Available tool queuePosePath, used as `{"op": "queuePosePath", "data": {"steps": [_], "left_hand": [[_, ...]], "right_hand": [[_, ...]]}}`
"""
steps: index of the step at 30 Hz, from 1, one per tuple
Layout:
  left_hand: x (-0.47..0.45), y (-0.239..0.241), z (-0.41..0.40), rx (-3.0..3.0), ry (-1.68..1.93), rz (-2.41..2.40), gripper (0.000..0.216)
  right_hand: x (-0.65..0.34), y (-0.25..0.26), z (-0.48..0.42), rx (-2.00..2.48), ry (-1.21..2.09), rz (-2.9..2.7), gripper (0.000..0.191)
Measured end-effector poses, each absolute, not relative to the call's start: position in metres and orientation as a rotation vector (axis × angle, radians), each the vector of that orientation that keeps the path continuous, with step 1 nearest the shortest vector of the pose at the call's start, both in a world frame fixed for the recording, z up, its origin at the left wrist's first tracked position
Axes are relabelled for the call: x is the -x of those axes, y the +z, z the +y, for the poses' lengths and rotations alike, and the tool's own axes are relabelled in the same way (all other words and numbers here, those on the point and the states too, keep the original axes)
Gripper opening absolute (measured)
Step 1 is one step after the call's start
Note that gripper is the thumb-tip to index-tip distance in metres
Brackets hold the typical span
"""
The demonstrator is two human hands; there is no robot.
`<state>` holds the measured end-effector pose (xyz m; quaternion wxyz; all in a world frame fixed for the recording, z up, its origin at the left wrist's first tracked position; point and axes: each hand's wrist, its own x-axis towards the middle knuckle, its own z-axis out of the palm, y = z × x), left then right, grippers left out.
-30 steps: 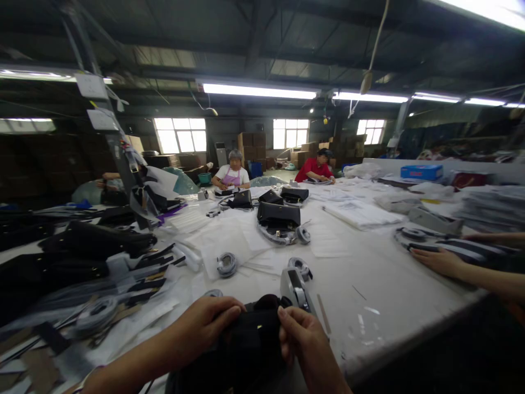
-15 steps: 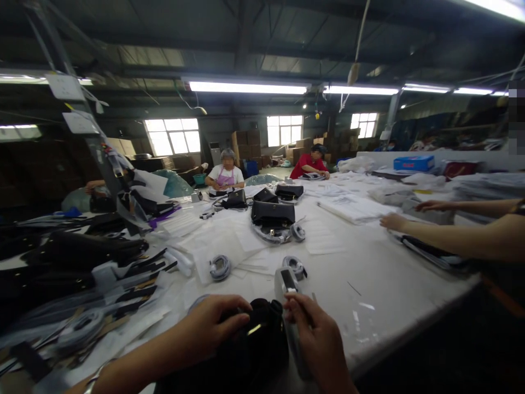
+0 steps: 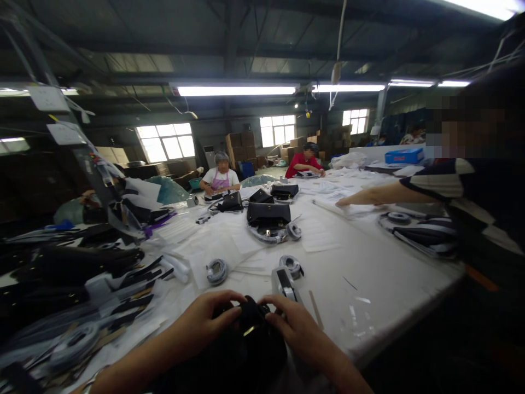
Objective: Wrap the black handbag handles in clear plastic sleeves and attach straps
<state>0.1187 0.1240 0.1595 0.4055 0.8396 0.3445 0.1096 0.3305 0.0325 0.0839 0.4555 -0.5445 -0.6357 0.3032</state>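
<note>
A black handbag (image 3: 246, 350) lies at the near edge of the white table (image 3: 369, 273), right in front of me. My left hand (image 3: 205, 320) curls over its top left, fingers pressed on it. My right hand (image 3: 293, 325) grips its top right, fingers bent near a small shiny clasp (image 3: 249, 330). A grey tape dispenser (image 3: 282, 282) stands just beyond my right hand.
A co-worker in a striped top at the right stretches an arm (image 3: 385, 194) across the table over white sheets. Black bags (image 3: 268, 212), coiled straps (image 3: 216, 270) and paper cover the middle. Dark bags and strips (image 3: 74, 268) pile at the left. Two people sit at the far end.
My right hand has come back onto the bag's top from beside the tape dispenser. The co-worker at the right has leaned in and reached farther across the table.
</note>
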Motion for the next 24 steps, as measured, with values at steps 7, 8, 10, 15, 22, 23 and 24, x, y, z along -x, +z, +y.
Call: {"op": "queuePosePath", "data": {"steps": [7,8,10,15,22,23,24], "left_hand": [[-0.118,0.168,0.121,-2.192,0.298,0.891,0.034],[-0.118,0.170,0.122,-2.212,0.303,0.914,0.033],[-0.117,0.174,0.123,-2.246,0.291,0.974,0.031],[-0.120,0.180,0.128,-2.366,0.087,1.090,0.031],[-0.131,0.191,0.127,-2.635,-0.163,1.091,0.028],[-0.132,0.192,0.128,-2.653,-0.208,1.077,0.029],[-0.134,0.193,0.130,-2.656,-0.254,1.063,0.029]], "right_hand": [[-0.307,0.081,0.041,1.257,0.521,-1.502,0.018],[-0.301,0.079,0.042,1.243,0.515,-1.482,0.018],[-0.289,0.075,0.041,1.244,0.498,-1.458,0.017],[-0.268,0.066,0.035,1.275,0.475,-1.467,0.022],[-0.254,0.059,0.031,1.297,0.434,-1.434,0.019],[-0.253,0.058,0.031,1.299,0.428,-1.428,0.019],[-0.253,0.057,0.031,1.300,0.421,-1.424,0.020]]}}
